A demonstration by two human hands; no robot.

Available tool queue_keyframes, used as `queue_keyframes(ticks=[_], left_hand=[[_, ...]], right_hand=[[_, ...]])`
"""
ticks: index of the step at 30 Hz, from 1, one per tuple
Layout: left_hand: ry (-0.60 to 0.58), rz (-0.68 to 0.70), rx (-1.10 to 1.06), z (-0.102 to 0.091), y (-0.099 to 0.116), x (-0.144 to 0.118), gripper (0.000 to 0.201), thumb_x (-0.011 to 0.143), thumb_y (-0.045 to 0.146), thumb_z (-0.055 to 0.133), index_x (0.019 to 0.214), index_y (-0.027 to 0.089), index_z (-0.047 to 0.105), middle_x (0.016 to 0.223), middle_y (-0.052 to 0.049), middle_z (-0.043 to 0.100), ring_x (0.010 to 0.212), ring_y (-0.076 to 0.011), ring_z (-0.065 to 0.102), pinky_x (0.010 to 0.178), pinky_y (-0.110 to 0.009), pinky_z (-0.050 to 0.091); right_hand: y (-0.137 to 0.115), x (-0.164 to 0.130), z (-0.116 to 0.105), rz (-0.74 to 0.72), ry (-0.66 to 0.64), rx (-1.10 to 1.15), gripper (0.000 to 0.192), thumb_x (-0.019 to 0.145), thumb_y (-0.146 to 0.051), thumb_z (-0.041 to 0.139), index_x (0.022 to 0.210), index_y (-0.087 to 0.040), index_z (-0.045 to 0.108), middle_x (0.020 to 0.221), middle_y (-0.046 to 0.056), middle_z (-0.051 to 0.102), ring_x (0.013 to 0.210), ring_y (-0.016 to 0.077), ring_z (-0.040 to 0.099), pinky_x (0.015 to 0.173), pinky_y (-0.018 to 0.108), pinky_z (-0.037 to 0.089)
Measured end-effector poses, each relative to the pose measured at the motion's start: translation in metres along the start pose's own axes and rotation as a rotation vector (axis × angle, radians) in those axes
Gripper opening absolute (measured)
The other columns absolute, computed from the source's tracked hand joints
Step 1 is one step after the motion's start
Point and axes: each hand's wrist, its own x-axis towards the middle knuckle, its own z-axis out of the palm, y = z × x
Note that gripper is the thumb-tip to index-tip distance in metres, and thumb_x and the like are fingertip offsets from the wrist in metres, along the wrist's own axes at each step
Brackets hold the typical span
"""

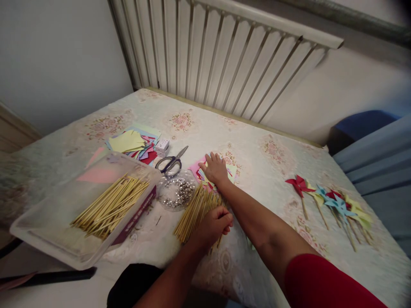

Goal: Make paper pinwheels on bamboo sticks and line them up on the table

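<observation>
Nearest you: red sleeve (pixel 324 282) on your right arm. Sticks (pixel 191 218) lie bunched under your left hand (pixel 213 224), long axis slanting from near left to far right, far ends toward paper (pixel 194 168). Paper lies flat, just beyond sticks. Floral cloth (pixel 257 175) underneath; white slatted panel (pixel 199 55) behind; pinwheels (pixel 340 207) off to right. Your right hand (pixel 215 169): fingers spread, resting on paper. Your left: fingers curled together; cannot tell whether they pinch anything.
</observation>
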Motion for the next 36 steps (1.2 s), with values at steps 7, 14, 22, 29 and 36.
queue_keyframes(ticks=[7, 14, 22, 29, 36], left_hand=[[0.0, 0.003, -0.009, 0.0, 0.0, 0.0, 0.019, 0.074, 0.036, 0.055, 0.07, 0.018, 0.051, 0.067, 0.0, 0.056, 0.056, -0.01, 0.049, 0.056, -0.025, 0.038], [0.005, 0.005, 0.001, -0.001, 0.0, 0.003, 0.019, 0.073, 0.036, 0.055, 0.07, 0.017, 0.051, 0.065, 0.001, 0.055, 0.056, -0.0099, 0.048, 0.056, -0.025, 0.038], [-0.027, 0.057, 0.005, -0.003, 0.005, -0.006, 0.021, 0.074, 0.037, 0.056, 0.069, 0.017, 0.05, 0.066, 0.001, 0.055, 0.057, -0.0095, 0.048, 0.058, -0.025, 0.038], [-0.104, 0.123, 0.092, -0.004, 0.007, -0.015, 0.021, 0.075, 0.036, 0.057, 0.072, 0.015, 0.053, 0.07, 0.0, 0.056, 0.059, -0.0096, 0.049, 0.06, -0.024, 0.038], [-0.194, 0.148, 0.142, 0.012, -0.013, -0.044, 0.022, 0.077, 0.037, 0.056, 0.074, 0.015, 0.053, 0.073, 0.0, 0.057, 0.059, -0.0087, 0.05, 0.061, -0.024, 0.039]], right_hand=[[0.0, 0.0, 0.001, 0.009, -0.016, 0.009, 0.066, 0.093, -0.063, 0.025, 0.142, -0.021, 0.039, 0.152, 0.014, 0.033, 0.141, 0.0325, 0.024, 0.11, 0.055, 0.019], [0.002, 0.002, 0.003, 0.015, -0.033, 0.024, 0.067, 0.092, -0.065, 0.025, 0.142, -0.021, 0.038, 0.153, 0.012, 0.031, 0.141, 0.0314, 0.024, 0.11, 0.055, 0.018], [0.003, 0.011, -0.022, 0.083, -0.067, 0.128, 0.066, 0.093, -0.062, 0.026, 0.143, -0.021, 0.037, 0.153, 0.011, 0.033, 0.14, 0.0281, 0.029, 0.111, 0.05, 0.023], [0.034, -0.027, -0.098, 0.075, 0.198, 0.255, 0.064, 0.096, -0.054, 0.022, 0.14, -0.012, 0.044, 0.145, 0.012, 0.045, 0.137, 0.0216, 0.037, 0.113, 0.039, 0.027], [0.093, -0.161, -0.12, 0.324, 0.309, 0.425, 0.059, 0.092, -0.054, 0.033, 0.129, -0.014, 0.056, 0.131, 0.013, 0.059, 0.123, 0.0237, 0.053, 0.103, 0.039, 0.041]])
